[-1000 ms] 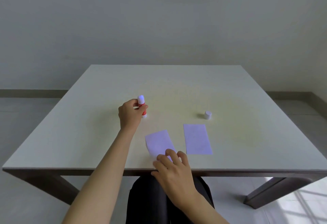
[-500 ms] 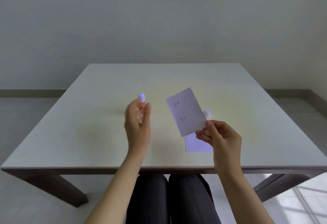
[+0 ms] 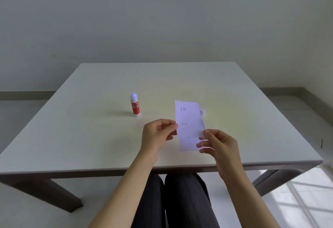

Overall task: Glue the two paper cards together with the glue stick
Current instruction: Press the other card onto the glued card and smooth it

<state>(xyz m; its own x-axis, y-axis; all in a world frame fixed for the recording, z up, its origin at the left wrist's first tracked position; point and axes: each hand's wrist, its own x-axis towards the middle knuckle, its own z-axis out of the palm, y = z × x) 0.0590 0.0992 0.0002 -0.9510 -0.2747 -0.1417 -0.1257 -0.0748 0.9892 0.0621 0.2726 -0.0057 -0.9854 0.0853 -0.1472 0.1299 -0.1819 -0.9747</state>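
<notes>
I hold a white paper card (image 3: 189, 119) with small printed marks upright above the table. My left hand (image 3: 158, 134) pinches its left edge and my right hand (image 3: 219, 144) pinches its lower right corner. The second white card (image 3: 188, 144) lies flat on the table, mostly hidden behind the held card and my right hand. The red glue stick (image 3: 134, 105) stands uncapped on the table, apart from my left hand and to its far left. Its white cap (image 3: 202, 111) peeks out behind the held card's right edge.
The pale square table (image 3: 90, 137) reaches from my lap to the wall. Its near edge runs just below my wrists. My dark-trousered legs (image 3: 180, 200) sit under it.
My left hand let go of the glue stick and moved right to the card's left edge. My right hand lifted one card off the table and turned it more upright.
</notes>
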